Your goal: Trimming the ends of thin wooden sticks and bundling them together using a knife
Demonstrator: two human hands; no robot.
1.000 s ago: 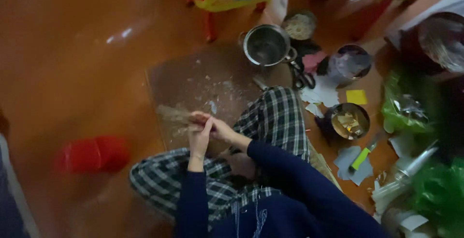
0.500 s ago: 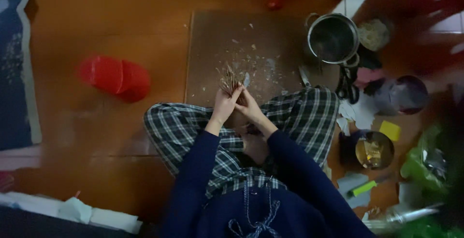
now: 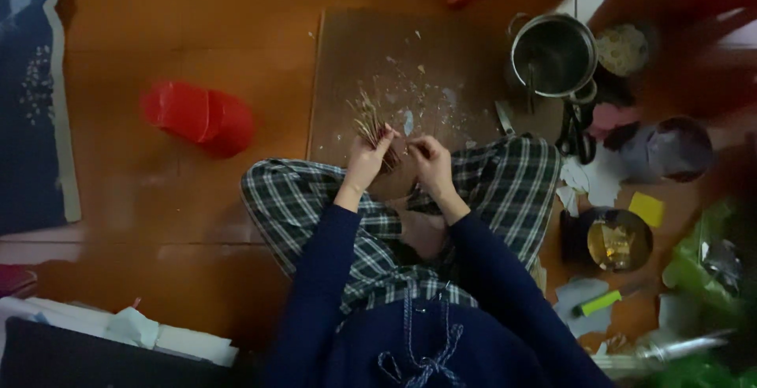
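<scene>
Head camera: the left hand (image 3: 367,161) is closed around a bundle of thin, straw-coloured dry stalks (image 3: 369,122), gripping the lower ends so that the stalks fan up and away from the fist. The right hand (image 3: 430,163) sits just beside it with fingers curled narrow, pinched at something too small to make out; whether it touches the bundle cannot be told. Both hands hover over the near edge of a brown rectangular cardboard sheet (image 3: 441,49) lying on the orange-brown wooden floor (image 3: 173,25), just ahead of the person's crossed legs in green-and-white plaid trousers (image 3: 292,199). Pale scraps and flakes (image 3: 418,92) are scattered over the middle of the sheet, beyond the stalks.

At the sheet's far right corner stands a round steel pot (image 3: 552,55); its inside looks dark and its contents cannot be told. Black-handled scissors (image 3: 579,132) lie just below it. A dark round bowl holding yellowish pieces (image 3: 619,240) sits off the sheet's right edge, near the right knee. A red plastic object (image 3: 201,116) lies on the floor well to the left of the sheet.
</scene>
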